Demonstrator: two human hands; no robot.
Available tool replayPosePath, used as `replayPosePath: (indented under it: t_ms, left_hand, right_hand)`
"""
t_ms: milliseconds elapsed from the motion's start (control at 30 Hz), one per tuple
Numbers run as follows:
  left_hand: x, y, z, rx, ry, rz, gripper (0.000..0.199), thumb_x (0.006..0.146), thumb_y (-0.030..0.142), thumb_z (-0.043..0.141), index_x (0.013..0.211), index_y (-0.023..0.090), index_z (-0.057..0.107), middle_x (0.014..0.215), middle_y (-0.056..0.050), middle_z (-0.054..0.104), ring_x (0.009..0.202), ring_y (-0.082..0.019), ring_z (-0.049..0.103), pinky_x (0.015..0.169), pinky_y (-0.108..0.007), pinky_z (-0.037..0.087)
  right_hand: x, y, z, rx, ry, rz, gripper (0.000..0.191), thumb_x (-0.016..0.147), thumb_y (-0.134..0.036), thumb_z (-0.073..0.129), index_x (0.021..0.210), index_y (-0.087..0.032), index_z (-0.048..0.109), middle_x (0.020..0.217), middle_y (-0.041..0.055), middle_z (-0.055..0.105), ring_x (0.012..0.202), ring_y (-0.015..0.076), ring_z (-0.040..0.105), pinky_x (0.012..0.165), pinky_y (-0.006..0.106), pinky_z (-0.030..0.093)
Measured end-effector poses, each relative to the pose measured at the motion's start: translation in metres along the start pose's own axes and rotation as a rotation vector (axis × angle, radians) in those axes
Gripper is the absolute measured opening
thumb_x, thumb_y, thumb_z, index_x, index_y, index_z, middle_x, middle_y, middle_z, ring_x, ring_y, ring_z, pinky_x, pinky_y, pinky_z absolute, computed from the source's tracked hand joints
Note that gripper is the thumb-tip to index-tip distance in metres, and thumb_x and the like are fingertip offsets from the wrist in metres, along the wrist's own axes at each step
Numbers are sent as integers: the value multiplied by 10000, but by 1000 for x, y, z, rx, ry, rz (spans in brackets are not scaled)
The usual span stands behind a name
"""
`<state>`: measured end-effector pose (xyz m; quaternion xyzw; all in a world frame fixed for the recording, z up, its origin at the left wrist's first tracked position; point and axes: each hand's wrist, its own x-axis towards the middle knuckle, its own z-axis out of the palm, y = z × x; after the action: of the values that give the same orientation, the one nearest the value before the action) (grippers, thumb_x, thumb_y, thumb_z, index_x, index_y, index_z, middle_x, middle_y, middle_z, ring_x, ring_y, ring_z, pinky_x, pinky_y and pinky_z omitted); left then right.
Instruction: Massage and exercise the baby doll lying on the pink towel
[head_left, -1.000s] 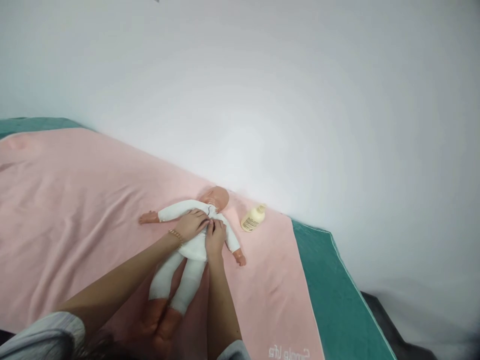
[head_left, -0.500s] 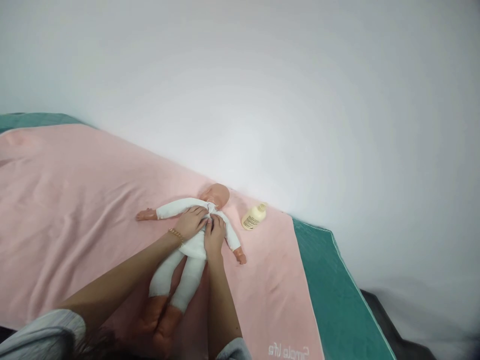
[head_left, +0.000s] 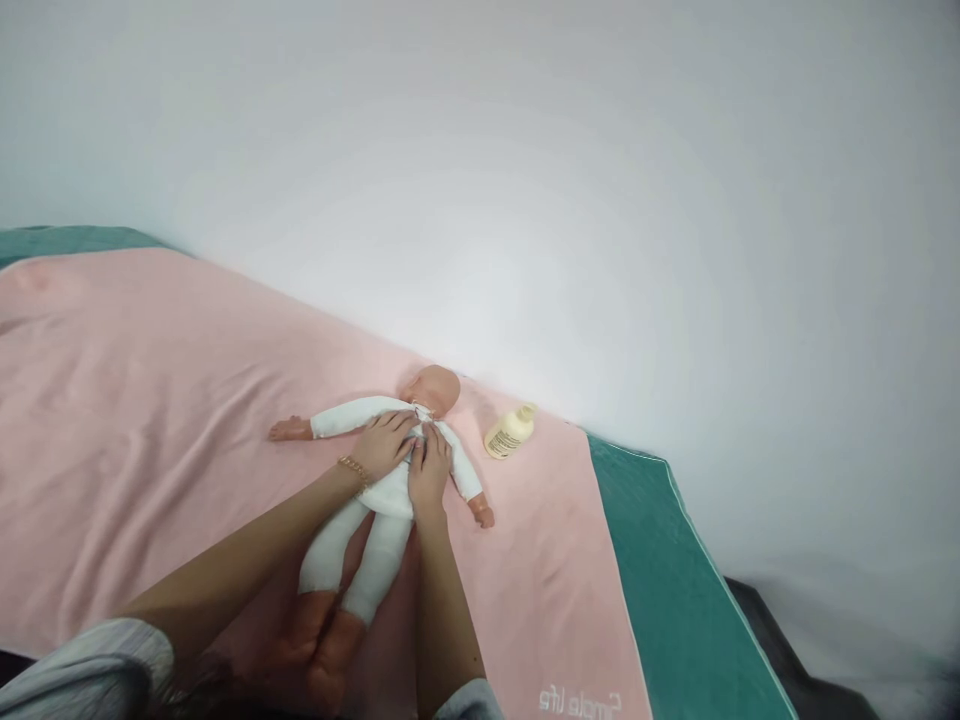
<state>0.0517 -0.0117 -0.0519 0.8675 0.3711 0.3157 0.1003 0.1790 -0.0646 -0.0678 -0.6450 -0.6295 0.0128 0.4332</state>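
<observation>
A baby doll (head_left: 388, 493) with a white cloth body lies on its back, arms spread, its bare head (head_left: 435, 390) toward the wall. My left hand (head_left: 384, 446) rests on one side of the doll's chest, fingers stretched out flat. On the other side of the chest lies my right hand (head_left: 430, 474), its fingers also extended and the thumb near my left fingers. Both palms press against the cloth, hiding most of the chest. A pale yellow bottle (head_left: 508, 433) stands beside the doll's arm, to the right of my hands.
The doll and bottle are on a pink blanket (head_left: 187, 380) with mirrored white lettering at its lower edge. A green cover (head_left: 652, 540) shows beneath it at the right and far left. A white wall (head_left: 480, 180) rises right behind the blanket's far edge.
Almost nothing differs. Both hands stay flat on the doll's chest, with only a very slight shift of the view.
</observation>
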Motion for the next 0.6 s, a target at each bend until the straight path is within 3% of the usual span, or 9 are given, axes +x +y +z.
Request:
replayPosePath:
  t_ms: [333,467,600]
  left_hand:
    - [3,-1,1,-38,-7,-15,349,927,294,430,1209,173,596,1244,-124,623,1164,-299,505,981,-488,385]
    - [2,0,-7,-72,27,6,366,945,290,399,1235,163,582,1264,-114,614,1180,-259,511,1007,-446,395]
    - [-19,2,-21,-176,158,37,337,973,304,374,1142,162,628,1211,-101,639,1154,-240,537,1018,-429,398]
  right_hand:
    - [6,-4,-3,-19,-83,30,404,960,-228,353,1281,-155,587,1284,124,619,1218,250,511,1054,467,368]
    - [-3,-5,-11,55,19,16,407,982,-295,342,1276,-143,578,1301,141,595,1239,253,494,1068,468,362]
    - [-39,-7,-25,135,144,2,396,992,-341,341,1239,-164,594,1302,154,557,1247,252,479,1061,474,377]
